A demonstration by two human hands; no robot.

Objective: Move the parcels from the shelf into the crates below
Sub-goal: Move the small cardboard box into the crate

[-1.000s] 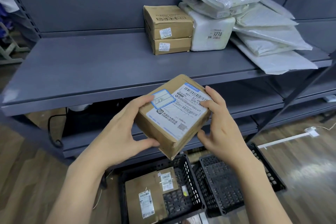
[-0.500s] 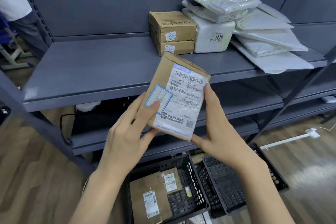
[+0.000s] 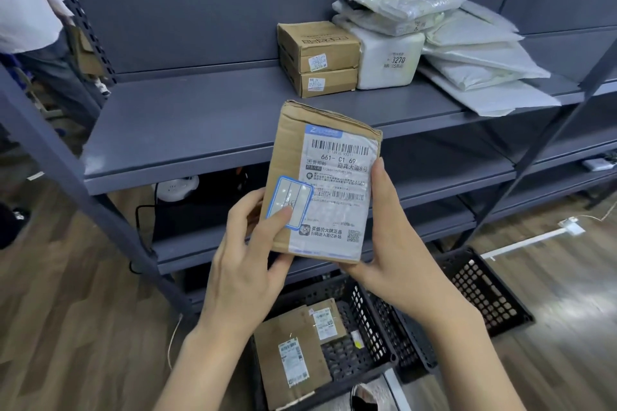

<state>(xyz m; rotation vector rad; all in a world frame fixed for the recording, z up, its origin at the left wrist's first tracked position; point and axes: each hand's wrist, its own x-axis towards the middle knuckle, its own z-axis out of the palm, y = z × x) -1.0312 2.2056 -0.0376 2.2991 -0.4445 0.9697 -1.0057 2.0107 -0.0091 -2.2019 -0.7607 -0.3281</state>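
Tilted upright since a second ago, the cardboard parcel is now held with its label face toward the camera where it was earlier lying at a slant; the view has also swung slightly, with more floor seen at left. From the left: the left hand is wrapped on the parcel's lower-left edge, thumb laid across the blue-bordered sticker, fingers hidden behind the box. The parcel is carried in mid-air in front of the shelf, above the crates and touching neither. Its long axis is close to vertical, leaning a little to the left at the top; the barcode end points up, the QR-code end down. The right hand is cupped under the lower-right corner, thumb pressed flat along the right edge. The parcel is judged light, since it is steadied at its lower end alone; stiff, though the top edge is dented and crumpled, so squeezing there is best avoided. The glossy label looks slippery; bare cardboard side edges are judged the safer hold. Below, the left crate already holds labelled brown parcels, and the right crate is seen just beside it, nothing visible inside. On the shelf, two stacked boxes and a pile of white mailer bags are yet to be moved.
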